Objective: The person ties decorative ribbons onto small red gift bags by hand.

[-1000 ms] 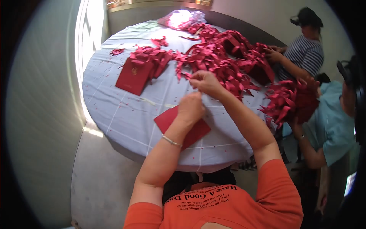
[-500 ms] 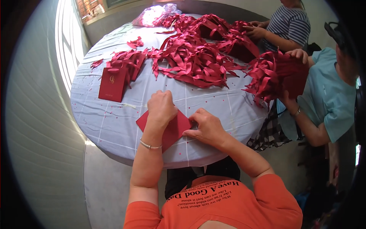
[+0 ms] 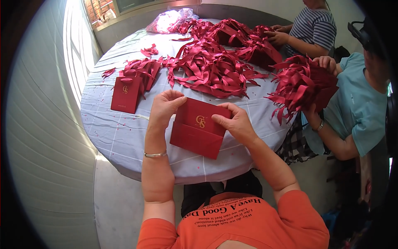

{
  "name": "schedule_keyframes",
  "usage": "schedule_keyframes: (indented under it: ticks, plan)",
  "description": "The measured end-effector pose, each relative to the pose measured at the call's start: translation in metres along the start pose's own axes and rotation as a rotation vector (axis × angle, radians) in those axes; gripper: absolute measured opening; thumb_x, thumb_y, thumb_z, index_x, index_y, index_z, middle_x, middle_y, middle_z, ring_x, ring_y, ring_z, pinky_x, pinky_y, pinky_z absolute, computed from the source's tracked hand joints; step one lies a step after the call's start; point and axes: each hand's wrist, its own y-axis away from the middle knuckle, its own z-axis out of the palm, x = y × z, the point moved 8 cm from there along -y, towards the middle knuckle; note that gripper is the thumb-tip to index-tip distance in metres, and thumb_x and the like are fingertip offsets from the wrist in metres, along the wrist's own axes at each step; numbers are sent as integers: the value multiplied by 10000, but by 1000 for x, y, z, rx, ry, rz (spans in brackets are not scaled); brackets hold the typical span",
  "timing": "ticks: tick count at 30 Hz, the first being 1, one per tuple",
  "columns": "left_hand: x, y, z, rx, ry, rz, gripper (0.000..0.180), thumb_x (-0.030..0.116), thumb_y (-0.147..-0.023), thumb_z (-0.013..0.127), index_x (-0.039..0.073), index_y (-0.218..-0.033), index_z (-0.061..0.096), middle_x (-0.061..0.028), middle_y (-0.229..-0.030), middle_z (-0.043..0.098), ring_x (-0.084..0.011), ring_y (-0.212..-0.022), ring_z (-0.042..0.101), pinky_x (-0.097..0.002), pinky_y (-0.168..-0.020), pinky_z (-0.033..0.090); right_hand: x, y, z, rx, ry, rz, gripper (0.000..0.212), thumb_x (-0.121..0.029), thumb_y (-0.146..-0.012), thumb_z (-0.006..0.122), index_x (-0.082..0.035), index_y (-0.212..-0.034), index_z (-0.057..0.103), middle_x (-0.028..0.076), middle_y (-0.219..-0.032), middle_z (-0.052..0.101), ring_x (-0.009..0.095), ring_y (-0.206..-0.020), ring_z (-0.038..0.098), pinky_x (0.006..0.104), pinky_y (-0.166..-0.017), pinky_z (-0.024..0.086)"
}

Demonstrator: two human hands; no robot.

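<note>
A flat red paper bag (image 3: 195, 135) with a gold emblem is held up over the near part of the table, slightly tilted, a crease running across its lower part. My left hand (image 3: 166, 106) pinches its upper left corner between thumb and fingers. At the upper right edge, my right hand (image 3: 237, 124) grips it with the thumb on the front face; the fingertips behind are hidden. No ribbon shows on this bag. To the left lies a stack of red paper bags (image 3: 125, 97) with ribbon handles, the front one showing a gold emblem.
A big heap of red ribbons (image 3: 213, 70) covers the table's middle. Behind it sit more ribboned bags (image 3: 228, 33) and a clear plastic bag (image 3: 168, 20). On the right, a person in light blue holds a ribboned bundle (image 3: 302, 85); another in stripes (image 3: 313, 29) stands beyond. Small red dots speckle the tablecloth (image 3: 112, 143).
The red paper bag has come up off the table and its emblem face now shows. My left hand has moved from pressing on it to its upper corner; my right hand has shifted up and right.
</note>
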Motion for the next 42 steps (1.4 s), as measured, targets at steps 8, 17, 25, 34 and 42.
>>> schedule_keyframes:
  ticks: [8, 17, 25, 34, 42]
  plan:
    - [15, 8, 26, -203, -92, 147, 113, 38, -839, 717, 24, -924, 643, -4, -794, 654, -61, -694, 600, -207, -589, 489, -31, 1, -32, 18, 237, -345, 351, -65, -800, 785, -39, -1129, 668, 34, -988, 659, 111, -900, 618, 243, -780, 510]
    - [35, 16, 39, -216, -250, 394, 166, 3, -784, 725, 37, -932, 658, -16, -880, 667, -104, -827, 617, -283, -742, 502, -51, 4, -36, -21, 359, -478, 237, -57, -744, 812, -26, -938, 679, 65, -1100, 616, 139, -956, 594, 263, -814, 490]
    - [38, 49, 104, -189, -830, 852, 105, 40, -695, 656, 50, -799, 665, -109, -843, 672, -312, -835, 632, -380, -782, 487, -22, -22, -17, -184, 368, -224, 179, -93, -744, 782, -9, -853, 667, 78, -980, 658, 167, -925, 627, 302, -822, 502]
    - [-16, 27, 103, -318, -867, 453, 72, 73, -774, 624, 33, -807, 675, -175, -809, 672, -374, -830, 645, -442, -760, 514, -29, -79, -50, 283, 1164, -638, 142, -150, -756, 730, -61, -866, 719, 100, -995, 640, 318, -993, 590, 431, -956, 445]
    - [-8, 24, 85, -244, -913, 408, 118, 93, -827, 598, 48, -889, 687, -156, -869, 684, -364, -857, 649, -426, -778, 517, -35, -49, -64, 342, 1189, -619, 143, -161, -788, 727, -82, -899, 685, 77, -873, 654, 255, -789, 614, 394, -731, 493]
